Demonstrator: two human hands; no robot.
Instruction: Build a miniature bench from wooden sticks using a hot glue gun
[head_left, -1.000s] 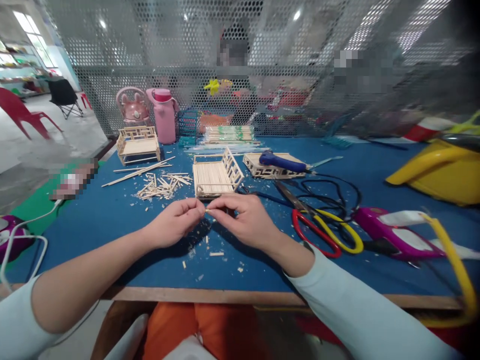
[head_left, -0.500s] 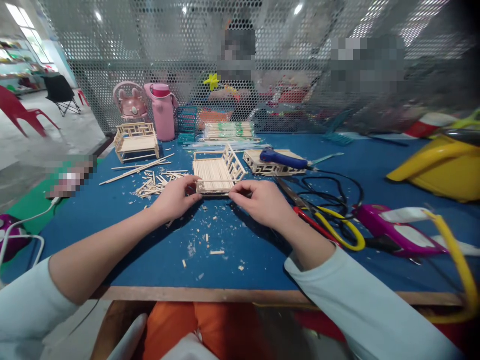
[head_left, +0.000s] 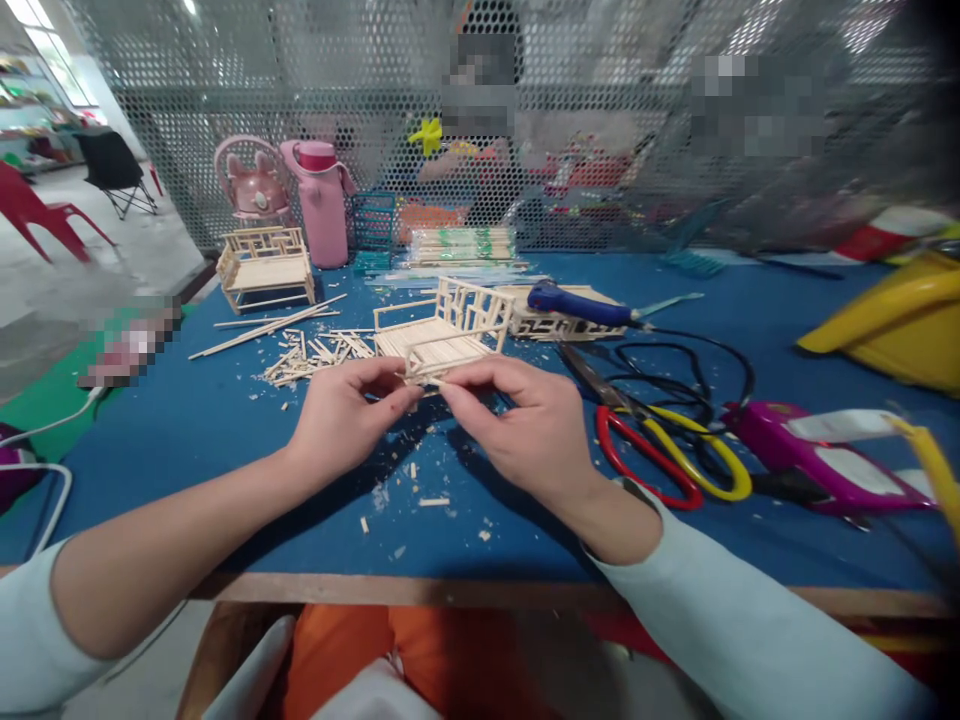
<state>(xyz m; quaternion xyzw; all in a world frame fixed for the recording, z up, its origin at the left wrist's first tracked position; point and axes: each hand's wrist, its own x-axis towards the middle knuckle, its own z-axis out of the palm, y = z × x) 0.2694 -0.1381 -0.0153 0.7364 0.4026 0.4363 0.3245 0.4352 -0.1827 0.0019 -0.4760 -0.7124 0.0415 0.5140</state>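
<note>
A miniature bench (head_left: 424, 338) made of thin wooden sticks stands turned at an angle in front of me, its latticed back at the right rear. My left hand (head_left: 351, 412) pinches its near corner between thumb and fingers. My right hand (head_left: 529, 425) is closed too, thumb and index finger together at the bench's near edge, close to the left fingertips. Fingers hide the small spot where they meet. A blue hot glue gun (head_left: 576, 303) rests on another stick-built piece (head_left: 529, 322), just behind the right hand.
Loose short sticks (head_left: 319, 355) lie left of the bench; a finished miniature bench (head_left: 266, 270) and pink bottle (head_left: 322, 205) stand behind. Scissors (head_left: 690, 455), black cable and a purple tool (head_left: 825, 455) lie right. A perforated metal screen (head_left: 360, 60) borders the table's back.
The bench has been turned, its back swinging toward the rear and its near corner rising toward me. Both hands have come closer together at that corner.
</note>
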